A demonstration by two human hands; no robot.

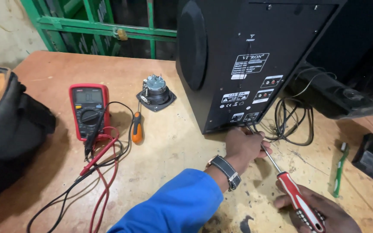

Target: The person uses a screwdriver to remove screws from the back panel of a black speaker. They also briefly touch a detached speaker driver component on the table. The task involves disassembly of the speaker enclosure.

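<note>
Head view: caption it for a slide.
Right hand holds red-handled screwdriver to black speaker cabinet; left hand steadies its tip.

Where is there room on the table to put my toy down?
Bare wood lies between the orange screwdriver and the speaker box, down to the blue sleeve. More lies behind the meter. It is crowded at the meter's leads, and by the cables where both hands work.
</note>
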